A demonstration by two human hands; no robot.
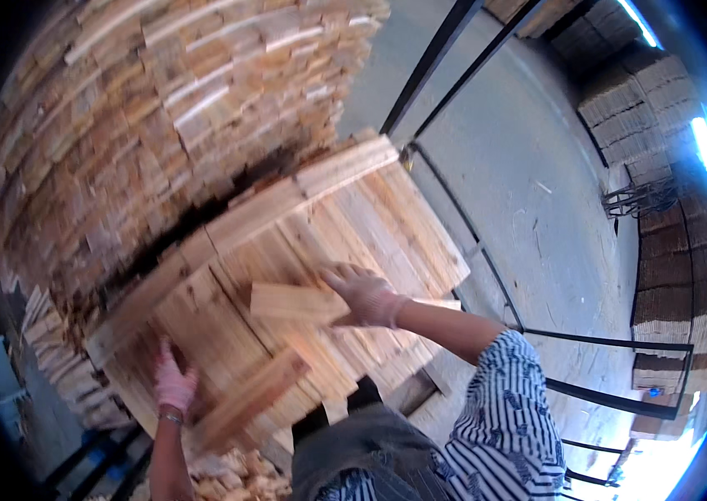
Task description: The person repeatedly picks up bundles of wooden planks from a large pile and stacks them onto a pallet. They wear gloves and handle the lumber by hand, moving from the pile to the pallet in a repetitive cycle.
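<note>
A stack of pale wooden boards (257,259) lies in front of me, its tops forming a slanted surface. My right hand (363,294), in a light thin glove, grips the right end of a short pale wood block (296,302) above the boards; motion blurs its fingertips. Over the left boards is my left hand (176,380), in a pinkish glove, with finger and thumb apart and nothing visible in it. Just right of that hand, a reddish wood block (253,397) rests at an angle across the boards.
A tall pile of wood pieces (161,108) rises behind the boards. Black metal frame bars (462,213) run along the right side over the grey floor (529,192). Bundled stacks (662,284) stand far right. Wood scraps (240,476) lie near my left forearm.
</note>
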